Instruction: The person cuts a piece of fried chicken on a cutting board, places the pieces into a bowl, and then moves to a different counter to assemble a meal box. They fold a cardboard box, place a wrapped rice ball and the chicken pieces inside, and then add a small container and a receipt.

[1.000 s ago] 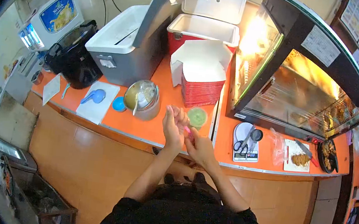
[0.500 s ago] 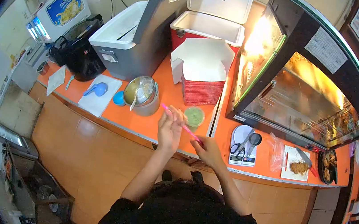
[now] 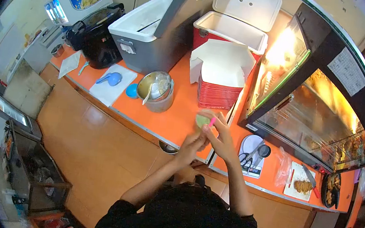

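a pink strip point(image 3: 212, 121), stretched between the hands half a second ago, now shows only short at the curled right hand point(image 3: 222, 140) (so it seems gathered in). the left hand point(image 3: 191, 148) is closed against it, grip hidden. a green cup point(image 3: 201, 120) sits partly behind the fingers, at the orange table point(image 3: 176, 124); right, a lit cabinet point(image 3: 318, 55); below, tiled floor point(image 3: 109, 155).

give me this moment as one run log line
left hand: beside right hand | right hand: at slim pink stick | clear round tub with green contents: partly behind right hand | exact grip: unclear
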A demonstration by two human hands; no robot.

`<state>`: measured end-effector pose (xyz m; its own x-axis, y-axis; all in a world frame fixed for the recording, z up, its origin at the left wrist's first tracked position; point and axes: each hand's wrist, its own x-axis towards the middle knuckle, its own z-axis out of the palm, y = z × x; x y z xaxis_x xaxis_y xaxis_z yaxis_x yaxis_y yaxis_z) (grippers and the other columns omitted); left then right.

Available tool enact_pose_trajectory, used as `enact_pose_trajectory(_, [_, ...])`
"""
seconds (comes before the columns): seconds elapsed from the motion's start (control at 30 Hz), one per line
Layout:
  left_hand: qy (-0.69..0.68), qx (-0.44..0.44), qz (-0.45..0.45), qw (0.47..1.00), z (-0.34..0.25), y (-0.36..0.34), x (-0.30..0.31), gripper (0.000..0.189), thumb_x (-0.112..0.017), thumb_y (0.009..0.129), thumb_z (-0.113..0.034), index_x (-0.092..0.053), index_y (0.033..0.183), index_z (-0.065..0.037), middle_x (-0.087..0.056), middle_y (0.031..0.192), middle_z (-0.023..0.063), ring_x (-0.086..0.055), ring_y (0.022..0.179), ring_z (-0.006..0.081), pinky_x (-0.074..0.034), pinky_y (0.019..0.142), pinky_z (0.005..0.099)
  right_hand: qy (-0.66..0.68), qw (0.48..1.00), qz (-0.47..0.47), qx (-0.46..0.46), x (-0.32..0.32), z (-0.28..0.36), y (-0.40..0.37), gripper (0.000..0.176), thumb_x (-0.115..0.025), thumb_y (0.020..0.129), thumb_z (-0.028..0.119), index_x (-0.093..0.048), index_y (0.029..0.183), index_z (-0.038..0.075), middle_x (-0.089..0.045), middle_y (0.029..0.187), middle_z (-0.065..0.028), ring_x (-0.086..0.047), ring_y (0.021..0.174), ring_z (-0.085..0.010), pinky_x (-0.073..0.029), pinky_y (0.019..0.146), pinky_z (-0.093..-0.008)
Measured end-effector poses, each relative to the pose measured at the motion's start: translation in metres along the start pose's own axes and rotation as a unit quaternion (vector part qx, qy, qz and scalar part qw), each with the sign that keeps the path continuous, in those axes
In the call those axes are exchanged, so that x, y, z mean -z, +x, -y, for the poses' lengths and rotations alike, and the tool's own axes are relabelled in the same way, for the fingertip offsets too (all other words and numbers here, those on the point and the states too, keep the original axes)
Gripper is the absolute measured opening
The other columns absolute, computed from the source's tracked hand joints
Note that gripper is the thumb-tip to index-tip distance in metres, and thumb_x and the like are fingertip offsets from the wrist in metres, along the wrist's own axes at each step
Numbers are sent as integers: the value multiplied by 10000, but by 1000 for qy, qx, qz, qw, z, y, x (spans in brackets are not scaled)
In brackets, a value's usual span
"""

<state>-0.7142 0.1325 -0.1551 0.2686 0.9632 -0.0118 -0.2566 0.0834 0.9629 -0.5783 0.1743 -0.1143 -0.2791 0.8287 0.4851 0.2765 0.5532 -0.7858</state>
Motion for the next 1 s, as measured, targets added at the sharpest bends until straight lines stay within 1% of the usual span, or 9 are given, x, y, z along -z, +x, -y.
enact_pose_trajectory(0.03, [1, -5, -7, 1000, 2, -5, -4, 373, -375, 1071, -415, -531, 976, -89, -404, 743, -39, -360, 650, 60, -306, 583, 240, 3, 1000, 5, 6, 1, 2, 4, 370, -561, 994, 330, -673, 1137, 7, -632, 1032, -139, -608, 984, -202, -472, 822, -320])
enact_pose_trajectory(0.1, [28, -33, 7, 999, 2, -9, -9, 395, -384, 1066, -434, -545, 992, -81, -390, 719, -49, -351, 640, 56, -304, 577, 244, 61, 946, 107, -299, 7, 8, 12, 501, -464, 1036, 388, -746, 892, 0, -669, 731, -129, -647, 712, -174, -495, 672, -294])
enact_pose_trajectory(0.13, [30, -42, -4, 999, 1, -11, -5, 395, -384, 1066, -434, -545, 992, -81, -390, 719, -49, -351, 640, 56, -304, 577, 244, 41, 982, 30, -182, 2, 2, 12, 651, -392, 1058, 426, -735, 705, 0, -606, 519, -90, -604, 529, -144, -486, 572, -282])
enact_pose_trajectory(0.33, [193, -13, -12, 981, -23, -27, 14, 325, -446, 1048, -289, -522, 963, 16, -541, 711, 139, -542, 657, 187, -444, 648, 381, 88, 971, 44, -220, 1, 8, 21, 764, -297, 1062, 499, -739, 700, -7, -597, 529, -52, -520, 519, -106, -401, 535, -253])
enact_pose_trajectory(0.57, [125, -93, -41, 987, 45, -40, 86, 330, -426, 1060, -306, -552, 940, -25, -487, 660, 16, -493, 596, 131, -409, 585, 303, 134, 943, -193, -236, 14, -31, 68, 759, -340, 1024, 594, -531, 504, 75, -393, 416, 25, -307, 363, -66, -192, 371, -254])
enact_pose_trajectory(0.63, [-131, 84, -23, 988, 26, -43, 109, 327, -431, 1061, -347, -555, 929, -74, -403, 663, -42, -389, 573, 60, -334, 539, 232, 100, 946, -66, -300, 10, -18, 64, 705, -370, 1039, 537, -605, 597, 41, -443, 478, 11, -379, 443, -68, -275, 443, -239])
enact_pose_trajectory(0.77, [-444, 107, -224, 861, 3, -10, 127, 404, -461, 1042, -430, -608, 1137, -66, -297, 653, -64, -261, 516, 53, -247, 502, 193, 206, 955, 59, -207, -45, -15, 38, 480, -514, 1022, 375, -699, 837, -27, -597, 700, -54, -546, 661, -125, -414, 627, -261])
enact_pose_trajectory(0.93, [-331, 21, -180, 926, 0, 2, 153, 441, -451, 1044, -438, -634, 1191, -65, -305, 649, -53, -253, 513, 57, -239, 493, 212, 201, 916, 308, -162, -64, -19, 3, 353, -613, 973, 272, -630, 1113, -52, -680, 1076, -142, -653, 1031, -255, -498, 889, -363])
enact_pose_trajectory(1.0, [-73, 46, -150, 985, -4, 1, 159, 440, -455, 1047, -415, -654, 1217, -60, -334, 661, -49, -344, 533, 66, -304, 506, 225, 240, 905, 283, -206, -62, -20, -3, 331, -626, 962, 223, -588, 1169, -33, -666, 1136, -149, -624, 1107, -264, -488, 920, -374])
